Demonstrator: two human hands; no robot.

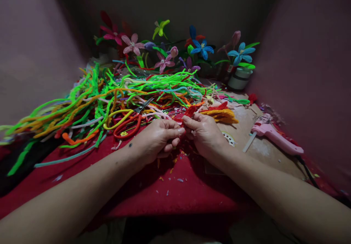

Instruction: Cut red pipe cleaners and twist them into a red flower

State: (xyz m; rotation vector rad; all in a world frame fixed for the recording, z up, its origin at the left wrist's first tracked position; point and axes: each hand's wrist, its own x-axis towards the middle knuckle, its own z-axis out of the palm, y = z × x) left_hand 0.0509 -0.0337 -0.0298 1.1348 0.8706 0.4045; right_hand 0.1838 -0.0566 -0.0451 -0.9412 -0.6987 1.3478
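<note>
Both hands meet over the table's middle at a fuzzy red pipe-cleaner petal [189,111]. My right hand [204,132] pinches it between thumb and fingers, and its red tip sticks up past them. Close against it, my left hand [161,138] is closed with thumb and forefinger together at the lower end of the red piece; the exact grip is partly hidden. Just left of that hand lie scissors [128,127] with red and yellow handles, blades pointing away. Orange-yellow pipe-cleaner petals [223,116] rest beyond my right hand.
A heap of green, orange and white pipe cleaners [93,94] spreads over the left and back. Pipe-cleaner flowers [203,49] stand behind it. On a board [260,160] at right lies a pink glue gun [276,134] with its cord. Scraps litter the red cloth [170,196].
</note>
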